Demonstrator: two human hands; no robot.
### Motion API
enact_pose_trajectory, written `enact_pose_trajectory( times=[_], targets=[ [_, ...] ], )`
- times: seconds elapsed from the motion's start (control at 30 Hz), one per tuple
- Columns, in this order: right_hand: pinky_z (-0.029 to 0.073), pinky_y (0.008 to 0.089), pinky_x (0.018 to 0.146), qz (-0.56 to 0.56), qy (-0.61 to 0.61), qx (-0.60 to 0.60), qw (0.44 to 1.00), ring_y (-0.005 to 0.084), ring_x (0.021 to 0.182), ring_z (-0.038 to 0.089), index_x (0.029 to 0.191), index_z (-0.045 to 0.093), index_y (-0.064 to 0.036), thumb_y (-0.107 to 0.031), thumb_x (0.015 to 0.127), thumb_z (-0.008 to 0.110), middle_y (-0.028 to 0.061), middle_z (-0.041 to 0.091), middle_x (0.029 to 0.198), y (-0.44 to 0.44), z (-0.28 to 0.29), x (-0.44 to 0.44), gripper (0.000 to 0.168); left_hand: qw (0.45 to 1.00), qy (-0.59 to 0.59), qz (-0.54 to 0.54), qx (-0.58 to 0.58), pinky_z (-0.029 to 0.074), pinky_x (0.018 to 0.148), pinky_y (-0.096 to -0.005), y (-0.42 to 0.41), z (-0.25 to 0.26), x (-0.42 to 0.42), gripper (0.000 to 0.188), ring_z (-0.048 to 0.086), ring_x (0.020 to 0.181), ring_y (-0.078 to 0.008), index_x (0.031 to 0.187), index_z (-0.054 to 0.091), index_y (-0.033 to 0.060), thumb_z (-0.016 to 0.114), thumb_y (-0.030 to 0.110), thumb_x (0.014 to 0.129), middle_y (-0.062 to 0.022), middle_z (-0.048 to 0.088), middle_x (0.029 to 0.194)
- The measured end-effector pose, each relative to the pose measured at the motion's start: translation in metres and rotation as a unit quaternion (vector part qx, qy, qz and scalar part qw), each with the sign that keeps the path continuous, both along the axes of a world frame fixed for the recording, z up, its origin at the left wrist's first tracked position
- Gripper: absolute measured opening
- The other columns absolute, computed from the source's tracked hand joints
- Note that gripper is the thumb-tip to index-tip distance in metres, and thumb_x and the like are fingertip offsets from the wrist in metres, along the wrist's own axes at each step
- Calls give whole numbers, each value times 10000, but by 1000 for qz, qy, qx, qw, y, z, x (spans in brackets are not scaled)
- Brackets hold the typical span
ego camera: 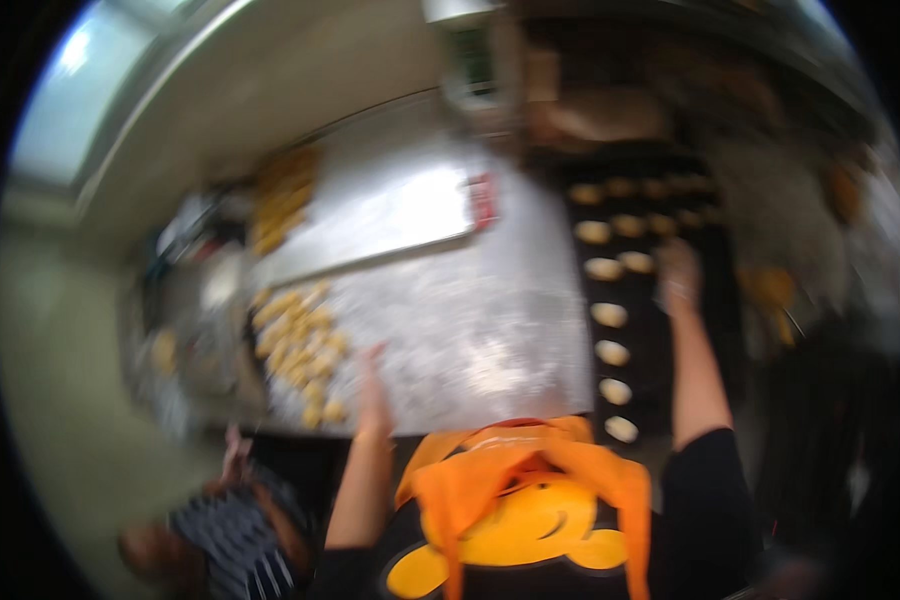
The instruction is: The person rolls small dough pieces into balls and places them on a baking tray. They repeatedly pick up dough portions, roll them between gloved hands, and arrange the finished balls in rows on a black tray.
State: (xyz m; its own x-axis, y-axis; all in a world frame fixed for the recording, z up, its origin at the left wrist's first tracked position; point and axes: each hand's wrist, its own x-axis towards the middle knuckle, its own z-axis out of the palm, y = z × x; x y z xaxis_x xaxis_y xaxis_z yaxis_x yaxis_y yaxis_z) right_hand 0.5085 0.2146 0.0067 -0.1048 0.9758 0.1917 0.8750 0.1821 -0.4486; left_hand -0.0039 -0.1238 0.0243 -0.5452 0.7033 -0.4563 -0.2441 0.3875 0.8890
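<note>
My left hand (373, 390) is over the floured metal worktop (450, 330), just right of a heap of small pale-yellow dough pieces (296, 337). Its fingers look extended, and nothing shows in it, though the picture is blurred. My right hand (677, 277) reaches over a dark baking tray (660, 390). Rows of flattened dough rounds (609, 315) lie on the tray; one dough round (637, 261) sits just left of my right fingers. Blur hides whether that hand holds anything.
A shiny metal sheet (375, 202) lies across the back of the worktop, with yellow pieces (281, 199) at its left end and a red item (484, 201) at its right. A co-worker in a striped top (232, 525) is at the lower left, hands near the table edge.
</note>
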Motion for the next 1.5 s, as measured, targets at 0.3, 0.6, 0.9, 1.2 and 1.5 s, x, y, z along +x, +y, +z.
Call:
enact_pose_trajectory(
  times=[0.3, 0.6, 0.9, 1.2, 1.5],
  targets=[
    [485, 483, 928, 112, -70, -44, 990, 451, 1103, 567, 1262, 584, -22, -108, 928, 714, 238, 598, 1239, 15, -22, 21, 368, 903, 284, 242, -213, 473, 1013, -421, -143, -55, -27, 404, 591, 1193, -330, 1277, 606, 41, 638, 334, 1002, -194, 579, 1346],
    [472, 462, 1021, 32, -117, 43, 992, 413, 1181, 555, 1279, 574, -6, -113, 924, 746, 213, 570, 1251, -19, 19, 21, 409, 814, 470, 135, -314, 482, 1023, -466, -116, -7, -44, 609, 572, 1162, -429, 1307, 585, 59, 832, 272, 793, -239, 562, 1237],
    [261, 479, 1240, 295, 42, -106, 949, 335, 1478, 363, 1472, 469, -32, -264, 970, 627, 189, 431, 1553, -182, 80, -227, 575, 968, 84, 155, -179, 561, 738, -401, -108, -56, -40, 367, 648, 796, -277, 1161, 610, 27, 746, 259, 912, -120, 634, 901],
    [75, 534, 1282, 404, -281, -112, 863, 273, 1601, 118, 1636, 265, -123, -533, 1059, 406, 77, 177, 1727, -221, -18, -288, 722, 913, -380, 86, 121, 380, 451, -185, -8, 108, -6, 565, 545, 588, -103, 1019, 626, 42, 419, 565, 1070, -72, 638, 796],
    [321, 458, 1210, 244, 321, -360, 841, 288, 1444, 453, 1416, 604, -39, -389, 1063, 555, 130, 590, 1460, -178, 117, -329, 500, 980, -143, 72, 120, 517, 793, -256, 23, 103, 31, 430, 613, 879, -147, 1187, 604, 57, 517, 461, 1066, -136, 661, 1117]
  ],
)
